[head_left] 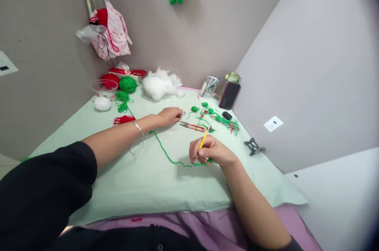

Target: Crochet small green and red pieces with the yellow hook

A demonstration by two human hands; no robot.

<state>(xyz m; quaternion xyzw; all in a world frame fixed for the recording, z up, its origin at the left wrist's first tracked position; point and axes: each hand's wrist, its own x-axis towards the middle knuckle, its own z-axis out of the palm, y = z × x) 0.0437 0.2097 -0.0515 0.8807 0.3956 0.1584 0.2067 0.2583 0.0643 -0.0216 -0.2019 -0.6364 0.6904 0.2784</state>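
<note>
My right hand (209,150) is closed around a slim yellow tool (203,140), likely a crochet hook, above the light green cloth. Green yarn (168,157) runs from under that hand leftward across the cloth. My left hand (171,116) rests palm down farther back, fingers curled together at a small pale item (183,112) too small to name. Just right of it lie orange-handled thread snips (193,126). A white thread (137,153) loops beneath my left wrist, which wears a bracelet. Small green crocheted balls (194,108) and yarn scraps lie beyond the snips.
White stuffing (161,84), a green yarn ball (128,84), a white yarn ball (102,103) and a plastic bowl (103,88) stand at the back left. A cup of pens (209,87), a phone (229,95) and a black clip (253,146) are on the right.
</note>
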